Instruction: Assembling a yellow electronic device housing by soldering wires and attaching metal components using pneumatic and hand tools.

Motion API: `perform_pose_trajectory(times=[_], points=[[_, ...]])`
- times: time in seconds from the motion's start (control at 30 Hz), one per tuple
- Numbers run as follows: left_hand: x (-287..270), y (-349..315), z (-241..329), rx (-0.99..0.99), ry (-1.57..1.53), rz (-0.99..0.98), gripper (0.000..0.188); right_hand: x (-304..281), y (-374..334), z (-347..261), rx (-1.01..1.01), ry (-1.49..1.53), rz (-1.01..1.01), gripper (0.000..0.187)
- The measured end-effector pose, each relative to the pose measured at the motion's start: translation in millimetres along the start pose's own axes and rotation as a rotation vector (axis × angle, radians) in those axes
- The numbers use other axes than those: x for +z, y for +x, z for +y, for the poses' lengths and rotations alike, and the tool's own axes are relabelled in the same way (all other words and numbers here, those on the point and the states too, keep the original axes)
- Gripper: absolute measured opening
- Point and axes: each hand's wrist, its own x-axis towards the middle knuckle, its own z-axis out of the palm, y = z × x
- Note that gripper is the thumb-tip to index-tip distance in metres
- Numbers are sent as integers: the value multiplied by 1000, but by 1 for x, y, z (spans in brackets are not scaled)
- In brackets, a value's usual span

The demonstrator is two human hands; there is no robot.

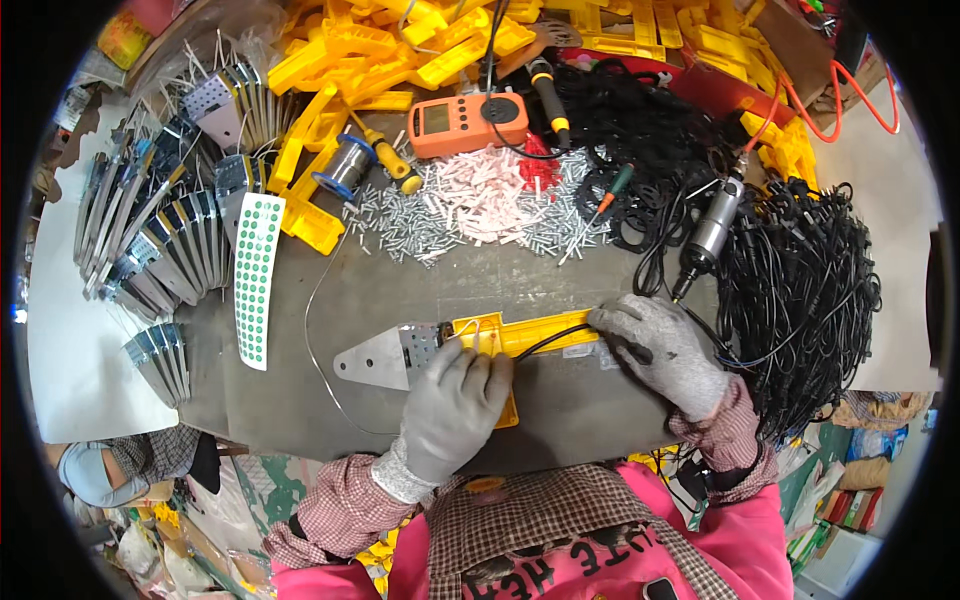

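A yellow plastic handle shell (546, 329) lies open side up on the bench in front of me, joined at its left to a perforated grey metal blade (385, 357). Thin wires with pale sleeves show in its wide part, and a black cable (549, 341) runs along it to the right. My left hand (456, 405), in a grey glove, is closed on the shell's wide left part, its fingertips by the wires. Gloved too, my right hand (668, 352) grips the shell's narrow right end, where the cable passes under the fingers. Another yellow piece shows below my left hand.
Behind lie screws (395, 222), pale sleeves (480, 190), an orange meter (467, 124), a solder spool (347, 165) and screwdrivers (385, 152). A powered screwdriver (712, 232) and black cables (800, 300) are at right. Metal blades (180, 245) and a green-dotted sticker sheet (258, 280) lie left.
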Motion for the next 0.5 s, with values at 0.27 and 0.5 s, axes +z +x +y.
perform_pose_trajectory(times=[0.27, 0.5], points=[[1, 2, -7, -92, -222, 31, 46, 39, 57, -27, -221, 200, -27, 43], [-6, 21, 0, -353, -121, 3, 64, 67, 54, -14, -244, 326, 125, 36]])
